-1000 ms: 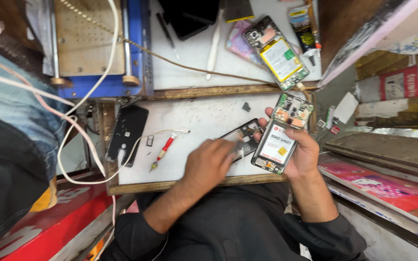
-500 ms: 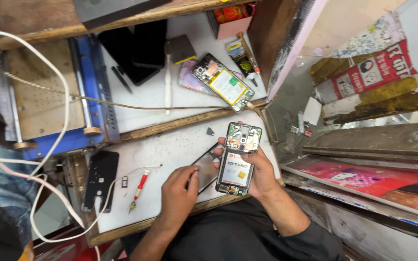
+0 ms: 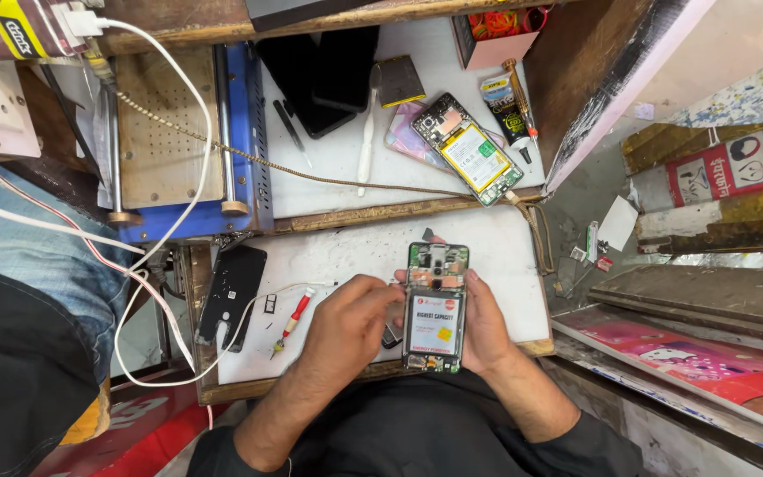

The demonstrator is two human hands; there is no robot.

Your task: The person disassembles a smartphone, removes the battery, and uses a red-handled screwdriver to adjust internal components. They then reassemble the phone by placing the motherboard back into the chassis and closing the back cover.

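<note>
Since the earlier frame, your view is shifting so the opened phone (image 3: pixel 435 305) is sitting centred near you on the white board (image 3: pixel 505 256).
Your right hand (image 3: pixel 487 322) is gripping the phone's right edge; your left hand (image 3: pixel 351 322) is curling closed against its left side, likely prying. You're needing steady pressure next. A red-handled screwdriver (image 3: pixel 292 316) is lying left; a pink box (image 3: pixel 496 35) and a red-and-yellow sign (image 3: pixel 735 168) are sitting far right.

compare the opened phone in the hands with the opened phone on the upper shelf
The held phone stands straight up the frame, gripped by the right hand with the left hand at its edge; the shelf phone lies untouched and slanted. The held phone's battery has a white label with a red band; the shelf phone's is yellowish. Both have backs off, boards and batteries exposed.
</note>
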